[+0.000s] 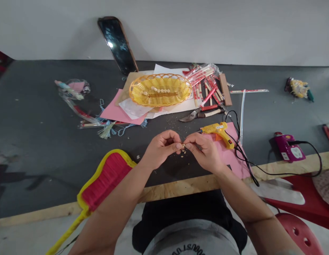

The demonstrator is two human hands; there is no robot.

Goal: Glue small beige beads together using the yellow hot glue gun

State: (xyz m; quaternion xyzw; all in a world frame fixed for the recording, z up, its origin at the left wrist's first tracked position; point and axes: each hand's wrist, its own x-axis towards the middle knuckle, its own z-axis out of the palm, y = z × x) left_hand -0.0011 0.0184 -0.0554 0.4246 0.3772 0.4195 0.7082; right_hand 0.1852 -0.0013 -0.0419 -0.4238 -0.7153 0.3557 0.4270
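Observation:
Near the table's front edge, my left hand (164, 147) and my right hand (203, 150) meet fingertip to fingertip. Both are closed in a pinch around a tiny tan piece (183, 145), too small to identify. Several similar bits (183, 152) lie on the dark table just below the fingers. Right of my right hand a yellow glue gun (219, 131) rests on pink paper (237, 159), its nozzle close to that hand. Beyond the hands lie pruning shears (200, 114). A yellow woven basket (135, 92) farther back holds a row of small pale pieces (161, 91).
Behind the basket a phone (118, 44) leans on the wall. Wrapped chopsticks (207, 85) pile up beside a wooden block (225, 89). Tassels (107, 129) lie left. A red fan-shaped object with yellow trim (106, 179) overhangs the front edge. A cable runs to a purple power socket (289, 147).

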